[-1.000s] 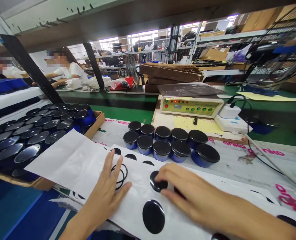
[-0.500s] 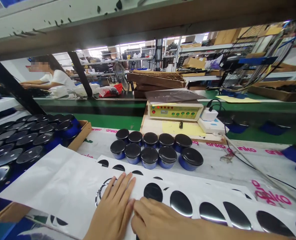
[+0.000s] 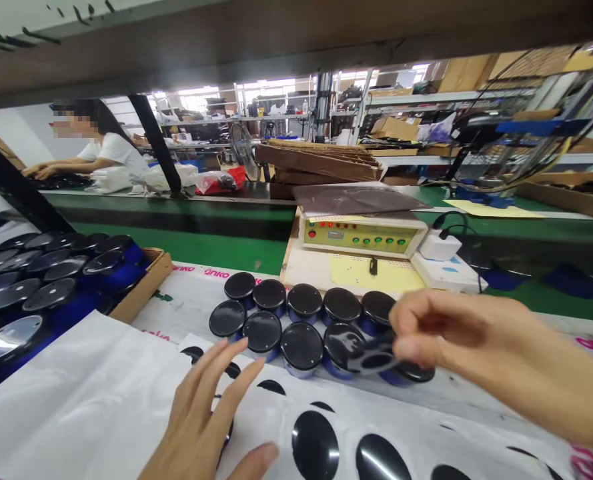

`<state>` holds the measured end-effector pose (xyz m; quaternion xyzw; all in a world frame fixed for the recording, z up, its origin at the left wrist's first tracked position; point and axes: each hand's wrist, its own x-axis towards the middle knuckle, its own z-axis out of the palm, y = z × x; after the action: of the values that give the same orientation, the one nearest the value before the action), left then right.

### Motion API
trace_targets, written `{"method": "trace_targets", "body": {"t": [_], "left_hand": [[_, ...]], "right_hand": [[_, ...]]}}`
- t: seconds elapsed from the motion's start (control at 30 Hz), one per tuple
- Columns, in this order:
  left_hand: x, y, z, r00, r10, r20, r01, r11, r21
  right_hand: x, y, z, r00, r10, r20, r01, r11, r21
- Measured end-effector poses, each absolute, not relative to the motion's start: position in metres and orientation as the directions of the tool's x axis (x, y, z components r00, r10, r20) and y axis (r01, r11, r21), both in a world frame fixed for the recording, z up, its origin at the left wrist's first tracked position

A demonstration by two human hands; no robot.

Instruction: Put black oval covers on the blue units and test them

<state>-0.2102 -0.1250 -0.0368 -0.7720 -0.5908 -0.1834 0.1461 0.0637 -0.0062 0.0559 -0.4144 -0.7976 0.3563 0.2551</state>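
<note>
My left hand [image 3: 211, 420] hovers over or rests on the white sticker sheet [image 3: 91, 387], fingers spread and holding nothing. Round glossy black stickers [image 3: 315, 444] run along the sheet to its right. My right hand [image 3: 441, 333] is raised over the right end of the group of blue cups with black tops [image 3: 302, 345]. Between its thumb and fingers is a thin dark piece with cut-out openings [image 3: 376, 360], smeared by motion, so its exact kind is unclear. It overlaps the front-right cups in view; contact with them cannot be made out.
A cardboard box [image 3: 149, 283] packed with similar blue cups stands at left. Behind the loose cups, a control box with green buttons [image 3: 363, 233] sits beside a white power adapter [image 3: 441, 245] and cables. A shelf beam [image 3: 276, 60] crosses overhead. A co-worker [image 3: 111, 150] sits across the bench.
My right hand has lifted off the sheet and moved right and away over the cups, carrying the thin dark piece. My left hand has spread its fingers. The view has shifted slightly.
</note>
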Motion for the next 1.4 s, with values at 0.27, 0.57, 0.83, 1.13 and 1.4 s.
{"method": "trace_targets", "body": {"t": [0.27, 0.57, 0.83, 1.13, 1.4], "left_hand": [[-0.189, -0.044, -0.008, 0.334, 0.878, 0.343, 0.924, -0.377, 0.068], [-0.180, -0.033, -0.026, 0.289, 0.862, 0.417, 0.888, -0.404, 0.218], [-0.181, -0.030, -0.036, 0.325, 0.790, 0.521, 0.873, -0.462, 0.156], [-0.183, -0.028, -0.034, 0.407, 0.767, 0.495, 0.880, -0.475, 0.012], [-0.184, -0.030, -0.034, 0.417, 0.771, 0.481, 0.879, -0.476, 0.002]], "right_hand": [[0.047, 0.095, 0.031, -0.397, 0.914, -0.089, 0.461, 0.115, -0.880], [0.057, 0.107, 0.002, -0.458, 0.852, -0.252, 0.455, -0.019, -0.890], [0.056, 0.105, 0.001, -0.490, 0.838, -0.239, 0.496, 0.042, -0.867], [0.052, 0.100, 0.002, -0.466, 0.857, -0.219, 0.568, 0.099, -0.817], [0.050, 0.096, -0.002, -0.436, 0.882, -0.178, 0.659, 0.179, -0.731]]}}
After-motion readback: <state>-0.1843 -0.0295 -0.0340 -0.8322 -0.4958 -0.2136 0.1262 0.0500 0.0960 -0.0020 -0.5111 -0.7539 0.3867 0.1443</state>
